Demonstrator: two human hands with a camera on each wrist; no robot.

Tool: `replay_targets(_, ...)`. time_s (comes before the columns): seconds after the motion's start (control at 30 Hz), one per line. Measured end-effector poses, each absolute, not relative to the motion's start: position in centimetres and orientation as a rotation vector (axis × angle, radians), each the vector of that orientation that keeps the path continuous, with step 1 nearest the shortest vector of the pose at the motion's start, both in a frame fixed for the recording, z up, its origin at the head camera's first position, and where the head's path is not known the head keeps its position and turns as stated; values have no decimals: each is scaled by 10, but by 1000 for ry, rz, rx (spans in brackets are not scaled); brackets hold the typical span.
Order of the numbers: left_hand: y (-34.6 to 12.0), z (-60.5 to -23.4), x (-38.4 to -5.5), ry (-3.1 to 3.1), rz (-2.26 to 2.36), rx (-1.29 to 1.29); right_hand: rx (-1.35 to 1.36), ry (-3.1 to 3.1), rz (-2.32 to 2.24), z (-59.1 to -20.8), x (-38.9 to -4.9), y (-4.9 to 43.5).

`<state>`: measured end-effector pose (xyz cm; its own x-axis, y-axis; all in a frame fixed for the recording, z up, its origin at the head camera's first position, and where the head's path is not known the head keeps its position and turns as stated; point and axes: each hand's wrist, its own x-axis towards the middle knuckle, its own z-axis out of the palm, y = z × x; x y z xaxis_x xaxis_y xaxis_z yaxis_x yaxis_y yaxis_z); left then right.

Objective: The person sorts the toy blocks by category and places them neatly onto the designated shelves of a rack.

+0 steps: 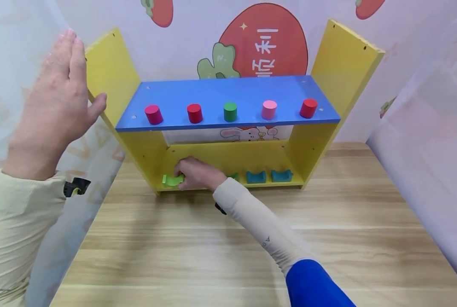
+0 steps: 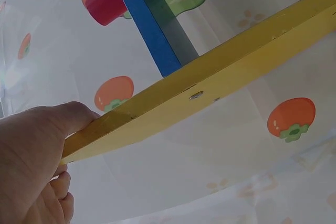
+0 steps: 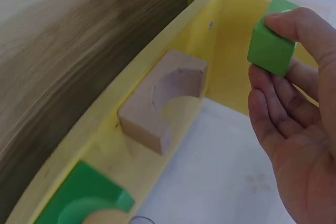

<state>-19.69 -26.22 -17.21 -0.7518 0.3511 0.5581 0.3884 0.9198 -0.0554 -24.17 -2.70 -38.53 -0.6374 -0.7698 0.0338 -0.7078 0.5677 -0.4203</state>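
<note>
My left hand [image 1: 57, 96] grips the edge of the yellow left side panel [image 1: 111, 76], thumb on one face and curled fingers on the other in the left wrist view. At the left end of the lower yellow shelf, my right hand [image 1: 199, 174] pinches a light green arch block [image 3: 273, 45] between thumb and fingers. In the right wrist view, a plain wooden arch block [image 3: 139, 111] and a darker green block [image 3: 79, 184] sit on the shelf nearby. My right hand and forearm hide that stretch of shelf in the head view.
Several cylinders in pink, red and green, one a green cylinder [image 1: 230, 112], stand along the blue upper shelf [image 1: 213, 90]. Two teal arch blocks, including this teal block [image 1: 256, 177], sit farther right below. A yellow right panel [image 1: 343, 64] rises above the wooden table [image 1: 197, 256].
</note>
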Motion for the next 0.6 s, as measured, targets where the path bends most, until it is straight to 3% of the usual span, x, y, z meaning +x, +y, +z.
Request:
replay_targets(0.27,-263,-172,-195,-2557,-80,-486,-1260,2759,-443,-406,-254,-50)
replay_targets(0.6,-263,-169,-194,-2601,-69,-447,-1100,2672,-597,-427,-263,-55)
